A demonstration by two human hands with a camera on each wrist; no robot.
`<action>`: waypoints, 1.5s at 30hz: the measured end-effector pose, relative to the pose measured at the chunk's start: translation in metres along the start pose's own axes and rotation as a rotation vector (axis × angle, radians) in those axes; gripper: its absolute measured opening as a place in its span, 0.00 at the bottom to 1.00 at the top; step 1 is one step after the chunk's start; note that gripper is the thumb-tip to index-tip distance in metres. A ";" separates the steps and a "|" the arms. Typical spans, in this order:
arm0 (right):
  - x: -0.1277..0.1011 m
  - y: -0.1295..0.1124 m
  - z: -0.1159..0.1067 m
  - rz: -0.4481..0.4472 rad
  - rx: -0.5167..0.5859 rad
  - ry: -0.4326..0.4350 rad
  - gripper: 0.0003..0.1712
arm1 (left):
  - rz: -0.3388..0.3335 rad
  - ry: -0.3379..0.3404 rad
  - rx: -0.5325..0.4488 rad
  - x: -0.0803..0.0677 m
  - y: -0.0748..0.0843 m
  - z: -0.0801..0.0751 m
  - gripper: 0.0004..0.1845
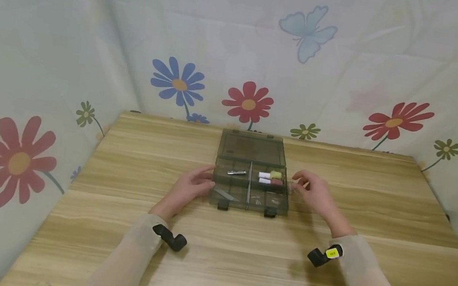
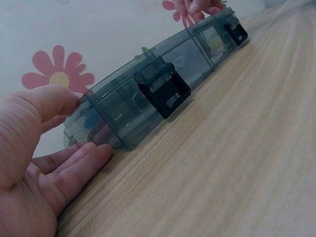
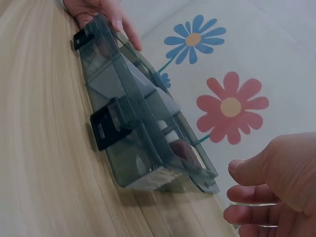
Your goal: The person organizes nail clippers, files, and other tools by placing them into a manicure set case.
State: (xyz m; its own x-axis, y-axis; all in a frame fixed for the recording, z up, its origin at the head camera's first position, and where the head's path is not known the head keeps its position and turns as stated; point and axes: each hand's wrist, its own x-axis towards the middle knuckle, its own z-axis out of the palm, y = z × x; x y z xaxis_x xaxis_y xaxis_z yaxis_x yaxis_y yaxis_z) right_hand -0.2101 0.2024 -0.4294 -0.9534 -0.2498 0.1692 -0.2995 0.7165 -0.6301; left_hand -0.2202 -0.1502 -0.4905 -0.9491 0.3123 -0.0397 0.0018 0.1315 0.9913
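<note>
A translucent dark grey compartment box [image 1: 247, 199] lies on the table with its lid [image 1: 252, 147] folded back. In a rear compartment is a nail clipper [image 1: 236, 172]. Beside it lie two small items with white ends [image 1: 265, 175], one yellow-green and one dark red. A flat pale strip [image 1: 226, 194] lies at front left; small clear pieces [image 1: 273, 200] are at front right. My left hand [image 1: 191, 187] touches the box's left end, thumb near the top edge, fingers low by the corner. My right hand [image 1: 314, 192] hovers just off the right end, fingers loosely bent, holding nothing.
Two black latches [image 2: 165, 91] hang on the box's front side. The wooden table [image 1: 229, 265] runs back to a flower-printed cloth [image 1: 228, 25] behind and along the sides. A black strap device [image 1: 171, 238] is on each wrist.
</note>
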 end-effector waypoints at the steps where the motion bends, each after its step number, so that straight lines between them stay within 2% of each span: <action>1: 0.000 0.002 -0.002 0.004 -0.001 0.003 0.09 | 0.002 0.001 -0.002 0.000 0.000 0.000 0.31; 7: -0.002 0.011 -0.009 0.040 -0.003 0.008 0.10 | 0.002 0.026 0.003 -0.001 -0.001 -0.002 0.30; 21: -0.013 0.036 -0.030 0.108 -0.004 0.040 0.11 | -0.004 0.017 0.017 -0.001 -0.005 0.000 0.31; 28: -0.017 0.046 -0.043 0.147 -0.056 0.068 0.11 | 0.001 0.017 0.003 0.000 -0.004 0.000 0.31; 35: -0.022 0.055 -0.048 0.188 -0.051 0.052 0.11 | -0.007 0.015 0.004 0.001 -0.005 0.001 0.30; 45: -0.023 0.071 -0.048 0.178 -0.061 0.046 0.09 | -0.023 -0.012 0.000 0.002 -0.003 -0.001 0.31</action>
State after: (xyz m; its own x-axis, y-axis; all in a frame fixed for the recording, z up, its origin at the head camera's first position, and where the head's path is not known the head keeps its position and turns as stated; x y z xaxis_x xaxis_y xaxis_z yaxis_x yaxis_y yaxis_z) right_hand -0.2113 0.2898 -0.4413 -0.9918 -0.0860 0.0947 -0.1260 0.7853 -0.6062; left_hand -0.2222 -0.1510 -0.4930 -0.9452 0.3201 -0.0639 -0.0200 0.1384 0.9902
